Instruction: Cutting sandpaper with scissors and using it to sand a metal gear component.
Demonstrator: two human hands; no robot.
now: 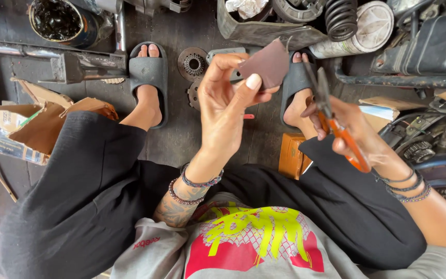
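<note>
- Two hands of mine are up over my knees: my left hand [226, 103] is raised with the palm toward me, my right hand [348, 129] is lower and off to the right.
- My left fingers are pinched narrow on a small brown sheet [265, 64], dull reddish-brown and roughly square; my thumb lies across its lower edge and the sheet sticks up and to the right of my fingertips.
- My right fingers are curled tight around the orange handles of a pair of scissors [336, 124]; the dark blades point up and to the left, their tips near the right edge of the sheet. I cannot tell whether blade and sheet touch.
- Beaded bracelets ring both of my wrists.
- Below my hands, on the dark floor, my feet sit in grey slides; between them lie toothed metal discs [192, 64] and a pale metal part.
- At the left edge lies a torn cardboard box [24, 126], with a can of black grease [58, 20] at the top left.
- Along the top are a tray of parts, a black coil spring [340, 18] and a white cylinder [372, 26].
- A small orange box [291, 155] sits by my right leg.
</note>
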